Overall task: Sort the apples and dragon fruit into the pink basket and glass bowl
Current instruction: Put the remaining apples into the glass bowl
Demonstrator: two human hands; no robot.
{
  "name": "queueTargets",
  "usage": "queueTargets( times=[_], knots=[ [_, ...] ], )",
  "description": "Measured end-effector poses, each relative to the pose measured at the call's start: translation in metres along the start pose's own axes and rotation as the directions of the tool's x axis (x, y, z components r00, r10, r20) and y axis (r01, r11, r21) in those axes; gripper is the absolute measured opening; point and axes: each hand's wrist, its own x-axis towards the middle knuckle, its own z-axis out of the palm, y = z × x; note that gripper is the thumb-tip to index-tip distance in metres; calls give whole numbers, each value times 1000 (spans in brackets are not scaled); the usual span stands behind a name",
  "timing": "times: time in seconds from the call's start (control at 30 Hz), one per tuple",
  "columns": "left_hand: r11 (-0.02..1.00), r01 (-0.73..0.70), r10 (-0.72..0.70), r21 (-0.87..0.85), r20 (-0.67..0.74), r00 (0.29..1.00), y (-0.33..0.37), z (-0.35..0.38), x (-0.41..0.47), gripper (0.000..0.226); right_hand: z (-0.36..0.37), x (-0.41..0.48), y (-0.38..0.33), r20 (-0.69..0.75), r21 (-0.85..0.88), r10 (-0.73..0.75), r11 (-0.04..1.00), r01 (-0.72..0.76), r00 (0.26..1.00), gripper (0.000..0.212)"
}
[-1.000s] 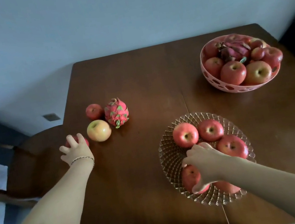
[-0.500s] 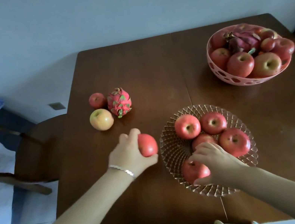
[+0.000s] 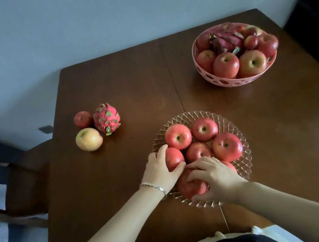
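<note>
**Both hands in the glass bowl**

Left hand (image 3: 159,171) cups a small red apple (image 3: 173,157) at the faceted glass bowl's (image 3: 245,166) left rim; right hand (image 3: 215,177) curls over a dark red apple (image 3: 189,186) inside. On the tabletop (image 3: 125,79), a pink dragon fruit (image 3: 106,119) waits; pink perforated basket (image 3: 232,82) far right.

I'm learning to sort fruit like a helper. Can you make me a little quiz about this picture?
1. True or false: the left hand is holding a red apple at the rim of the glass bowl.
2. How many fruits lie loose on the table, outside both containers?
3. Which holds a dragon fruit? A) glass bowl B) pink basket

Key
1. True.
2. Three: the small red apple, the yellowish apple and the loose dragon fruit.
3. B.
</note>
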Motion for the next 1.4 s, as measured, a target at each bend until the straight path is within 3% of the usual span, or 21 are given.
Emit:
queueTargets(
  times=[0.13,0.23,0.3,0.37,0.4,0.47,0.53,0.57,0.77,0.9,1.1,1.23,1.4],
  knots=[
    [1000,23,-23,-9,35,999,5,-6,4,64,-3,-1,-1,48,11,5,1000,-6,999,47],
    [998,55,-54,-36,46,998,7,-8,7,66,-18,8,-2,33,272,113,955,-118,993,37],
    [996,60,-56,-70,55,997,7,-9,6,68,-26,24,5,-150,302,178,945,-127,972,32],
    [995,60,-56,-83,53,997,7,-8,5,69,-32,48,16,-267,142,190,977,-157,945,37],
    [995,63,-59,-83,48,997,8,-8,4,68,-37,60,19,-201,77,205,978,-194,958,50],
    [993,80,-76,-87,40,996,10,-5,3,67,-41,80,24,80,-22,224,975,-223,971,72],
    [991,100,-97,-94,35,995,12,-2,2,65,-40,95,25,298,-155,203,974,-163,933,81],
    [989,108,-106,-99,28,994,12,-1,2,63,-38,100,24,332,-211,190,970,-124,924,81],
    [979,142,-149,-143,-33,988,17,7,2,59,-33,109,24,272,-324,217,938,-123,938,76],
    [982,140,-147,-128,-53,988,24,10,5,62,-32,110,32,215,-205,227,961,-184,950,81],
    [987,83,-93,-140,-64,994,21,17,7,68,-47,109,46,284,-12,217,975,-223,934,84],
    [977,84,-94,-197,-45,995,18,18,6,65,-54,109,48,305,-21,256,965,-263,917,84],
    [991,126,-129,-53,-52,990,28,13,13,56,-51,103,46,255,-14,295,953,-302,921,85]
  ],
)
